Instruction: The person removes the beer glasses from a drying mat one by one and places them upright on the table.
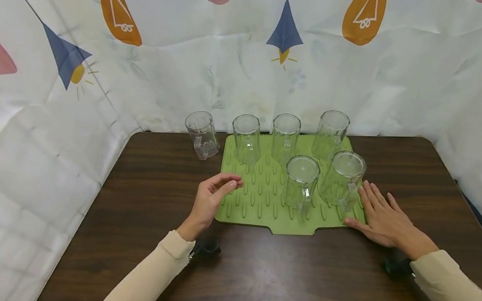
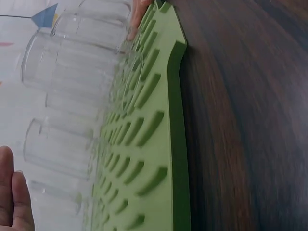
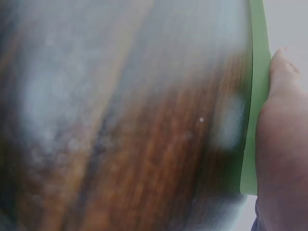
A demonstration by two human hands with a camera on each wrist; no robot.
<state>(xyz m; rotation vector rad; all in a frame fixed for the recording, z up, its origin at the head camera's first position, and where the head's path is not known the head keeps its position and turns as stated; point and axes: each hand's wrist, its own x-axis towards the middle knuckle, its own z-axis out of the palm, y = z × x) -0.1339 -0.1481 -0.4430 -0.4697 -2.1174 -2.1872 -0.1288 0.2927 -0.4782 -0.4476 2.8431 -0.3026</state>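
Observation:
A green ridged drying mat (image 1: 250, 210) lies on the table with several clear glasses on it. Two glass mugs with handles, one in the middle (image 1: 300, 186) and one at the right (image 1: 344, 180), stand bottom-up at the front. Behind them are three more glasses, left (image 1: 246, 138), middle (image 1: 284, 139) and right (image 1: 331, 133). My right hand (image 1: 383, 220) lies flat, fingers straight, at the mat's right edge beside the right mug. My left hand (image 1: 208, 198), fingers loosely bent and holding nothing, hovers by the mat's left front part.
One more clear glass (image 1: 202, 136) stands on the dark wooden table (image 1: 267, 281), off the mat at the back left. A white patterned cloth (image 1: 163, 75) hangs close behind the table and along its left side.

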